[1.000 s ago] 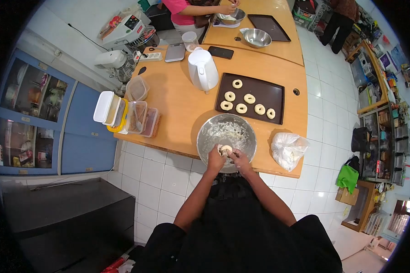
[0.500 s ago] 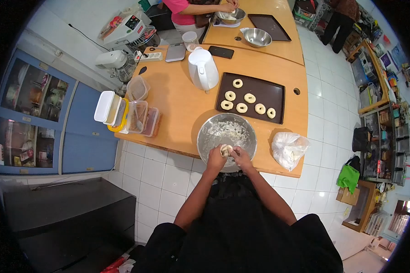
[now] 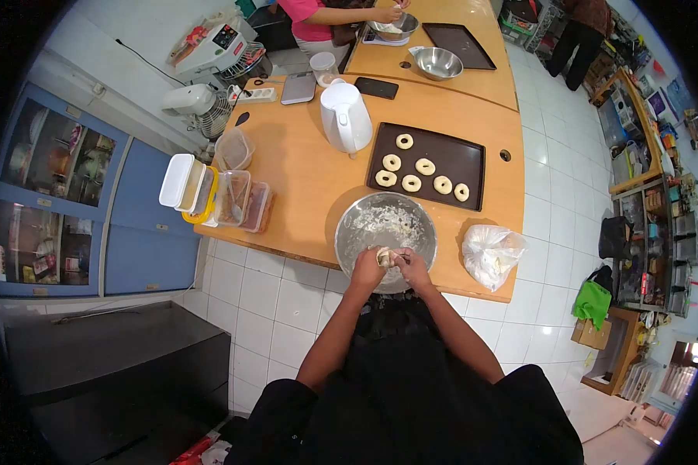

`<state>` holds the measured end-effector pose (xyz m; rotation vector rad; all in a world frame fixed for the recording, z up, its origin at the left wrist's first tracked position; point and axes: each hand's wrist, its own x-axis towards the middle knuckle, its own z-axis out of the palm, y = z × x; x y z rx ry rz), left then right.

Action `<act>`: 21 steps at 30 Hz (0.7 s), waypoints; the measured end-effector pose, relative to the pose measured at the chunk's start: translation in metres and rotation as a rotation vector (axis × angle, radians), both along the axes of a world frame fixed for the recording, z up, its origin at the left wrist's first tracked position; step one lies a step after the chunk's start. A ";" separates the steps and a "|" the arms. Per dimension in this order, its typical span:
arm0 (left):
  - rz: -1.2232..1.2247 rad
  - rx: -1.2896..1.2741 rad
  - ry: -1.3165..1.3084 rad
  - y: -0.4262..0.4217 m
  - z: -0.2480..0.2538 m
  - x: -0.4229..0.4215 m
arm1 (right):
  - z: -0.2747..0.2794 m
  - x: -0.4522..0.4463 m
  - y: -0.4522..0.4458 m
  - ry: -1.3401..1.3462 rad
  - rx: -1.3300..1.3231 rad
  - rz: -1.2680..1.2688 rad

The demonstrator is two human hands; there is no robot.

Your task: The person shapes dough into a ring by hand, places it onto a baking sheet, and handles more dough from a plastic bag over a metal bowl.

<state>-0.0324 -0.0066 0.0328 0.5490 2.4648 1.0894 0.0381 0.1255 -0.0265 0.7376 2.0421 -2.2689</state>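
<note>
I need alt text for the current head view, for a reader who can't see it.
A person's left hand and right hand hold a piece of dough over a large metal bowl at the near edge of a table. Beyond the bowl, seven dough rings lie on a dark tray, with a white kettle to its left.

A small pale dough piece [image 3: 385, 258], held over the near side of a metal bowl [image 3: 423, 242].
Cream-coloured, it sits between the fingers of the left hand [image 3: 368, 269] and the right hand [image 3: 412, 270], which partly cover it; the visible face looks uneven, with darker patches, and its full outline cannot be made out.
</note>
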 end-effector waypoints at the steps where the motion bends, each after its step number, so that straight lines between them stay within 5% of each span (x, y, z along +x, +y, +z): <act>1: -0.005 0.014 -0.032 -0.001 0.002 -0.002 | 0.000 0.000 0.000 -0.008 -0.007 -0.005; 5: -0.002 0.234 0.068 -0.001 0.002 0.000 | -0.003 0.000 0.002 -0.031 0.020 0.000; 14: -0.046 0.074 -0.114 -0.003 -0.007 -0.006 | 0.014 -0.001 0.003 -0.101 -0.029 0.022; 17: -0.096 0.384 -0.260 -0.009 -0.050 -0.009 | 0.012 0.000 0.007 -0.125 -0.040 0.073; 21: 0.035 0.462 -0.714 -0.009 -0.015 -0.012 | 0.008 0.001 0.013 -0.160 -0.033 0.060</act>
